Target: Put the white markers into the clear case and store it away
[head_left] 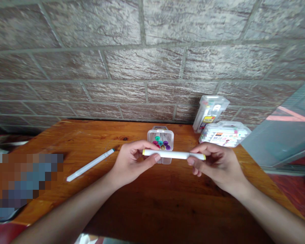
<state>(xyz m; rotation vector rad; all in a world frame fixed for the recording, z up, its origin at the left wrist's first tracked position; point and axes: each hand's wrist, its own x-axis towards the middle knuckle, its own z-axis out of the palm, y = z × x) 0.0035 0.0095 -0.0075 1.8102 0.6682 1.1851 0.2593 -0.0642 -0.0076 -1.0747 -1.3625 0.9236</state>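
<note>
A white marker with yellow ends [173, 154] is held level in front of me, pinched at both sides. My left hand [133, 161] grips its left part between thumb and fingers. Near the other end, my right hand [215, 162] pinches it with thumb and forefinger. Just behind the marker lies a clear plastic case [171, 134], its open end facing me. Several markers with green, purple, red and brownish ends [160, 143] show inside it; the held marker and my left fingers hide part of the case. A second white marker [90, 165] rests on the table, left of my left hand.
A tall clear marker case [208, 113] stands at the table's back right, against the wall. Beside it is a clear case with a handle [225, 134]. A stone-block wall [142, 64] rises behind the wooden table [152, 203]. A blurred-out patch [22, 186] covers the left side.
</note>
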